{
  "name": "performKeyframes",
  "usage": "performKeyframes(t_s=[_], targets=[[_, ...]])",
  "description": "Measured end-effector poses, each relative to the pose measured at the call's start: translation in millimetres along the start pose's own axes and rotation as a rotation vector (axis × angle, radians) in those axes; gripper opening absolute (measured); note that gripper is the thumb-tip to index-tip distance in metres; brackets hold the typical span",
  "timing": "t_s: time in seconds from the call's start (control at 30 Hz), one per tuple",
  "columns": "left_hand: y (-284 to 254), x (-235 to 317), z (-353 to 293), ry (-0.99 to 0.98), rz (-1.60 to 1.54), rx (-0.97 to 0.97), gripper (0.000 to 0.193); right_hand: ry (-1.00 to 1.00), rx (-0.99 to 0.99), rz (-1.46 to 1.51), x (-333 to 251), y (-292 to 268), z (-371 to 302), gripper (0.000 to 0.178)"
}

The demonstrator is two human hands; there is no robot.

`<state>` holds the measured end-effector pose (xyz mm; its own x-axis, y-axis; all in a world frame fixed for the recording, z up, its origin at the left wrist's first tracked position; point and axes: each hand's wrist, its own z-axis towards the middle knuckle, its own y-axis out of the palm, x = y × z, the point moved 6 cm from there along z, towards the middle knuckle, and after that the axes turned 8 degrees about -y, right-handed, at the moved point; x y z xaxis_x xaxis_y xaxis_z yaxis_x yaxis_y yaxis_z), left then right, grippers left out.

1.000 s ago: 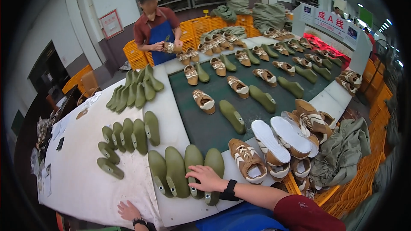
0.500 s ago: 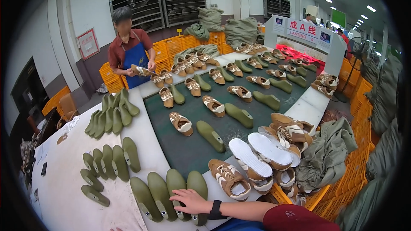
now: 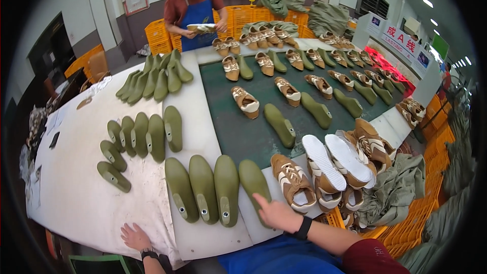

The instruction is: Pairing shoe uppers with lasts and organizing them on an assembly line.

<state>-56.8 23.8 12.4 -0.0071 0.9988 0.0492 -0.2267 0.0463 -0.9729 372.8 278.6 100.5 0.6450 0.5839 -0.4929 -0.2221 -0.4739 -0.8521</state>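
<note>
An olive-green shoe last (image 3: 253, 180) stands at the right end of the front row, a little apart from its neighbours. My right hand (image 3: 278, 215) is closed around its near end, with the index finger stretched along its side. To its left, three similar lasts (image 3: 227, 182) lie side by side, near ends toward me. A brown-and-white sneaker (image 3: 292, 181) is just to the right of the held last. My left hand (image 3: 135, 237) rests open, fingers spread, on the pale table cover (image 3: 147, 203), holding nothing.
More lasts (image 3: 134, 134) sit on the left table. Beyond, a dark green conveyor (image 3: 213, 106) carries sneakers and lasts. Piled sneakers (image 3: 350, 157), a grey-green cloth (image 3: 395, 187) and orange crates (image 3: 411, 220) are at right. A co-worker in a blue apron (image 3: 199, 20) holds a shoe across the conveyor.
My right hand has moved from across the lasts to the rightmost one, which now stands farther from the row. My left hand has come fully into view. The whole view has shifted.
</note>
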Motion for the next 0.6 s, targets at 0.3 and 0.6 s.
performKeyframes(t_s=[0.3, 0.6], targets=[[-4, 3, -2, 0.000, -0.049, -0.014, 0.046, 0.113, 0.101, -0.195, 40, -40, 137, 0.068], [-8, 6, -3, -0.031, -0.054, -0.054, 0.047, 0.236, 0.079, -0.182, 68, -22, 204, 0.065]])
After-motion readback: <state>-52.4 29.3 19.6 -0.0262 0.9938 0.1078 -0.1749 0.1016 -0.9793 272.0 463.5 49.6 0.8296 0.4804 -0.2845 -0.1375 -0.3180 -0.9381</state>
